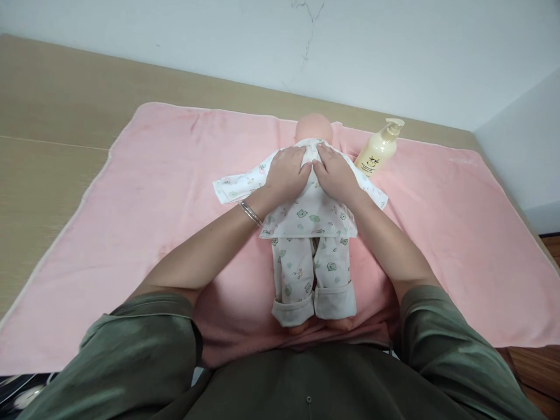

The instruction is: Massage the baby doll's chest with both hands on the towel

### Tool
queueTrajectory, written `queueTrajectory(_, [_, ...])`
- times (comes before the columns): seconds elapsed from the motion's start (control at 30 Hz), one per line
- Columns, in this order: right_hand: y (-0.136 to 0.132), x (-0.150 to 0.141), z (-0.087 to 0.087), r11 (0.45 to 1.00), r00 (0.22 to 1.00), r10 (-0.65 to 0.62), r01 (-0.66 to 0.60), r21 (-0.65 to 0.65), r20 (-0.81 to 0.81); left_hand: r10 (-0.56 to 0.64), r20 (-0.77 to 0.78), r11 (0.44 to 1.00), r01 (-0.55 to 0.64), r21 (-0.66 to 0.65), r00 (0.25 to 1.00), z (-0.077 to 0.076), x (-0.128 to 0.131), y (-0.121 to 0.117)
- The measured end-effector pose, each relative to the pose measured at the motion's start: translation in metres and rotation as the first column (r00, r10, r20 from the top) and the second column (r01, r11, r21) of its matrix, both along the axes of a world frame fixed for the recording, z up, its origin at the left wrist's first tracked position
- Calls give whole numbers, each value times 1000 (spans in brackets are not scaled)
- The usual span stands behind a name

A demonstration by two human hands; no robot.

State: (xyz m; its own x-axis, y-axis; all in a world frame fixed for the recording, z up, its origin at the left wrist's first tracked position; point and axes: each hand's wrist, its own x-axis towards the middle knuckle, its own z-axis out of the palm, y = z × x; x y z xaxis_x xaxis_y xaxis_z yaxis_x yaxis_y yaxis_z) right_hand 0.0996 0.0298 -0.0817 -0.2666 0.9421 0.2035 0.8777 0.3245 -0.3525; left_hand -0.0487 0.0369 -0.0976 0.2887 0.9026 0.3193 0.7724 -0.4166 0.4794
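Note:
A baby doll [313, 127] lies on its back on a pink towel [166, 192], head toward the wall. It wears a white printed top [312, 213] and matching trousers [312, 274]. My left hand [286, 172] lies on the doll's chest, fingers curled into the cloth of the top near the collar. My right hand [335, 174] lies beside it, fingers likewise gripping the cloth at the neck. A metal bangle [250, 213] sits on my left wrist.
A cream pump bottle [380, 149] stands on the towel just right of the doll's head. The towel covers a wooden surface [48, 134] against a white wall. My green sleeves fill the bottom of the view.

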Motion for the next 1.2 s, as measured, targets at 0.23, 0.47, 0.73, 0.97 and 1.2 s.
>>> queueTrajectory(0.23, [-11,-7,3,999,996,-48,47,6,77,2,21,999,-3,43,1000,-3,3,-5])
queueTrajectory(0.47, [-32,-19,3,996,989,53,-62,61,135,107,57,993,-104,-48,993,-5,1,2])
queueTrajectory(0.73, [-13,-10,3,996,996,-88,88,-5,-33,148,314,986,-166,30,938,-35,5,-11])
queueTrajectory(0.97, [-34,-18,12,988,1000,8,-10,151,10,172,429,984,-177,-30,887,-31,4,-14])
queueTrajectory(1.2, [-29,-18,6,987,999,31,-32,154,9,187,457,981,-188,-44,869,-32,4,-15])
